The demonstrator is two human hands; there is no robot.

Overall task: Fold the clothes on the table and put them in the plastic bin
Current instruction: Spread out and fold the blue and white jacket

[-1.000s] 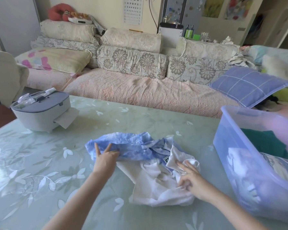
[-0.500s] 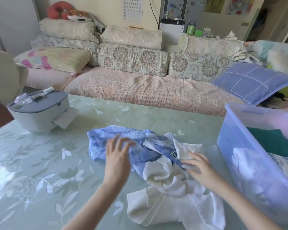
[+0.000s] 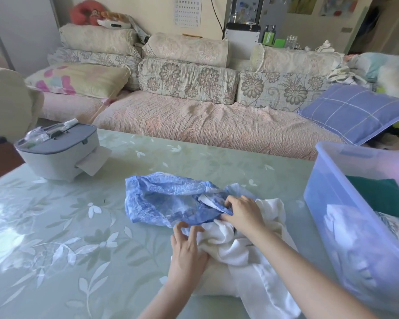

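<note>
Head view: we see a long sofa (image 3: 217,127) with floral cushions across the back of the room. In front of it is the pale green glass tabletop (image 3: 55,249) with a white leaf pattern, which fills the lower frame.

A translucent blue plastic bin (image 3: 346,238) stands on the tabletop at the right edge. We can make out a dark green cloth (image 3: 382,194) and some pale folded fabric inside it.

A crumpled white fabric garment (image 3: 247,268) lies unfolded on the tabletop, just beside the bin, and trails toward the near edge. A bunched blue patterned garment (image 3: 161,201) lies touching it on its far left side and partly overlaps it.

A lilac checked pillow (image 3: 352,111) sits on the sofa at the right. A white box with a grey lid (image 3: 58,155) stands on the far left of the tabletop, with paper sticking out of its front.

Hands: the right hand (image 3: 244,212) has its fingers curled and pinches the blue patterned garment where it meets the white one. The left hand (image 3: 187,252) rests on the white fabric garment's left edge, holding nothing, with its fingers spread and loosely bent.
</note>
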